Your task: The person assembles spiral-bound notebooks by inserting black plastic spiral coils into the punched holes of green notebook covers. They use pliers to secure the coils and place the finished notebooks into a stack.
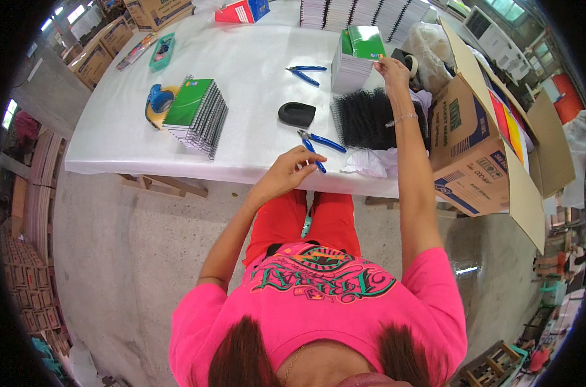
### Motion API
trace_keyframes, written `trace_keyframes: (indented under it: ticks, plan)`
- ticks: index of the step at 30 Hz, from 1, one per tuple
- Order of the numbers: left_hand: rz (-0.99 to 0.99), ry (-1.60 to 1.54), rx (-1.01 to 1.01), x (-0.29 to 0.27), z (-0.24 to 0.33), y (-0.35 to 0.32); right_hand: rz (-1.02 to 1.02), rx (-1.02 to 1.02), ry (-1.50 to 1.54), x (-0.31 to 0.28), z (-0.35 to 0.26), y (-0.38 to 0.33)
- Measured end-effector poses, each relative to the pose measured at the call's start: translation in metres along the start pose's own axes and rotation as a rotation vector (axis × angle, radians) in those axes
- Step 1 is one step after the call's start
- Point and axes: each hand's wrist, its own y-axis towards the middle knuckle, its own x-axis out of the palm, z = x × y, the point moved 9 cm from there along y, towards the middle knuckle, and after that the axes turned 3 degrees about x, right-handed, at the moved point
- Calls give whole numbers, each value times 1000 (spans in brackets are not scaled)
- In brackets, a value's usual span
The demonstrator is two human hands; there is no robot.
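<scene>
My right hand (395, 71) reaches to the stack of unbound small notebooks (352, 69) at the back right and pinches the corner of a green notebook cover (368, 44) on top. My left hand (285, 173) is at the table's front edge, fingers loosely bent and apart. Its fingertips lie beside the blue handles of cutting pliers (321, 143), whose jaws are spread. Black spiral binding coils (364, 119) lie in a pile under my right forearm. A black rounded object (297, 115) sits left of the coils. Farther back lies a second pair of blue-handled pliers (306, 73).
Spiral-bound green notebooks (196, 109) are stacked at the left, beside a blue tape dispenser (159, 100). An open cardboard box (470, 145) flanks the table's right side. Taller bound stacks (361, 18), a teal basket (162, 53) and a red-and-blue package (241, 11) stand farther back.
</scene>
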Motion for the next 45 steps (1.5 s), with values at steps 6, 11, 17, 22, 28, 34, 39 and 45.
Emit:
trace_keyframes:
  ticks: [6,11,17,22,28,34,39,45]
  plan:
    - [362,-383,-1,-39,7,14,-98,-2,111,47,-11,-132]
    - [606,-570,126,-63,34,16,-365,25,-110,77,17,-234]
    - [550,-49,-8,-100,43,-13,4,-439,-805,-1,-32,-210]
    - [362,815,-9,-105,33,-23,270,-404,-1304,-86,-44,-177]
    - [358,1017,-68,-82,-5,-27,307,-454,-1506,-92,-20,-185]
    - [542,893,-19,-72,3,-22,250,-382,-1506,-98,-26,-181]
    - [722,901,23,-63,-3,-23,213,-365,-1446,-98,-29,-178]
    - [850,974,284,-45,-2,-45,254,-401,-1394,-100,-29,-181]
